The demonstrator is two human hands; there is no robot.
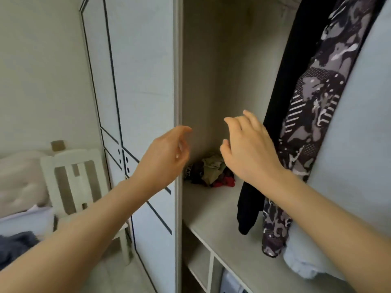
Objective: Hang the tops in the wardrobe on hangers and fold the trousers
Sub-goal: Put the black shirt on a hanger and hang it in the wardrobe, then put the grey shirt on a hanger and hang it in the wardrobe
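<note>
Both arms reached forward into the open wardrobe [203, 70], and neither hand held anything. The left hand [169, 153] hung in the air in front of the edge of the white door [137, 81], its fingers loosely curled and slightly apart, thumb uppermost. The right hand [247, 149] was raised palm down further right, its fingers bent at the knuckles and spread a little; it lay just beside the black top [296, 70], though whether it brushed the cloth could not be told from this angle. That black top hung at the right of the wardrobe, its lower end dangling above the shelf [213, 210]. Against its right side hung a patterned top [313, 115] in black, grey and white, and nearest on the right a pale blue garment [359, 144] filled the edge of the view. At the far end of the shelf, between the two hands as seen, lay a heap of crumpled clothes [211, 170] in olive, dark and red cloth. To the left of the door stood a white chair [69, 172], and some dark blue fabric [14, 246] lay at the near left.
</note>
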